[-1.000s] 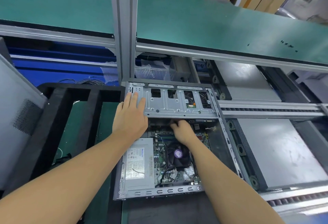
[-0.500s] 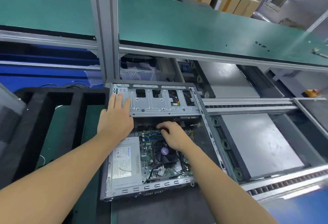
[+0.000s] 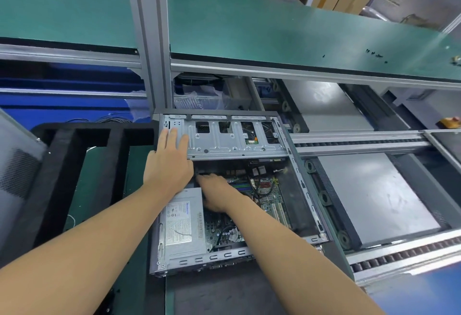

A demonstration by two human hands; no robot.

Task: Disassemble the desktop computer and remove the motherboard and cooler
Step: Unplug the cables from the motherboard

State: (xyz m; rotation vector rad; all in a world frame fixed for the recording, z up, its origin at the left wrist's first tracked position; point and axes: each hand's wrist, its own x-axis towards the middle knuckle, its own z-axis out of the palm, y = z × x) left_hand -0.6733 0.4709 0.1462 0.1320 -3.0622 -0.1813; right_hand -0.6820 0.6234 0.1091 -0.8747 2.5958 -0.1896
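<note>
The open desktop computer case (image 3: pixel 307 191) lies flat in front of me. My left hand (image 3: pixel 169 162) rests flat on the left end of its silver drive cage (image 3: pixel 224 144), fingers straight. My right hand (image 3: pixel 219 195) reaches inside the case, fingers pointing left into the dark gap under the cage, just above the grey power supply (image 3: pixel 182 227). What its fingertips touch is hidden. The green motherboard (image 3: pixel 272 197) shows to the right of that hand. My right hand and forearm cover the cooler.
A black foam frame (image 3: pixel 74 165) lies left of the case, and a perforated grey panel (image 3: pixel 17 177) stands at the far left. Conveyor rails with grey pallets (image 3: pixel 374 202) run on the right. A grey post (image 3: pixel 149 40) and a green shelf (image 3: pixel 274 28) with small screws (image 3: pixel 374 54) stand behind.
My right hand has moved left, from the area by the cooler fan to the gap beside the power supply. My left hand stays on the drive cage.
</note>
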